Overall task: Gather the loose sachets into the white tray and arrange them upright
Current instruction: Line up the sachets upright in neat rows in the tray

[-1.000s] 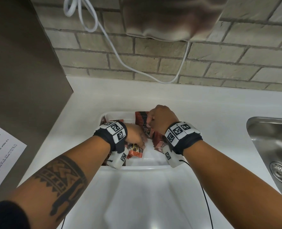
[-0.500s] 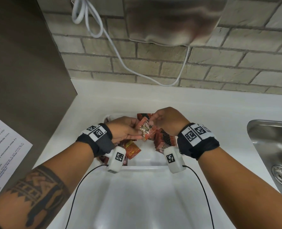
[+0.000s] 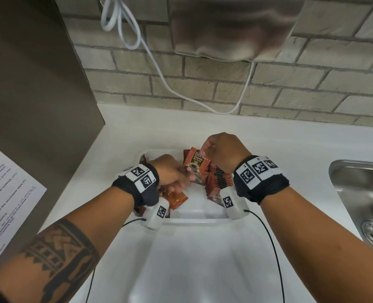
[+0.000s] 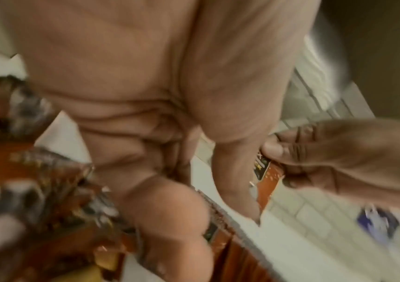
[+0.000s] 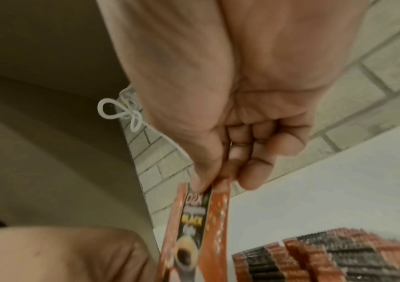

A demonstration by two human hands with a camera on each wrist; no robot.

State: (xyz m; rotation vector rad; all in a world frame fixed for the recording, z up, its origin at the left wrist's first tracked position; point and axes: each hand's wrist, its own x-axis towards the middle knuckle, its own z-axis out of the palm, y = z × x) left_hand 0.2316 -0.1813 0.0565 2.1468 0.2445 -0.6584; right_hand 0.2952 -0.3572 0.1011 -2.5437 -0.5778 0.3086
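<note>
The white tray (image 3: 194, 221) sits on the counter in front of me. A row of red-and-black sachets (image 3: 219, 179) stands upright along its right side, also seen in the right wrist view as the sachet row (image 5: 339, 255). Loose sachets (image 3: 177, 198) lie flat at its left under my left wrist. My right hand (image 3: 203, 149) pinches the top edge of one coffee sachet (image 3: 195, 164) and holds it upright above the tray; the pinch (image 5: 216, 181) is plain in the right wrist view. My left hand (image 3: 186, 174) holds that sachet's lower end with thumb (image 4: 235, 181) and curled fingertips.
A steel sink (image 3: 364, 193) is set into the white counter (image 3: 181, 270) at the right. A printed sheet (image 3: 4, 193) hangs on the grey panel (image 3: 34, 73) at the left. A white cable (image 3: 159, 68) and a hanging cloth (image 3: 231, 29) are on the brick wall behind.
A second ago both hands were down among the sachets in the tray. They have since lifted one sachet between them, and the right hand has raised it and turned it upright.
</note>
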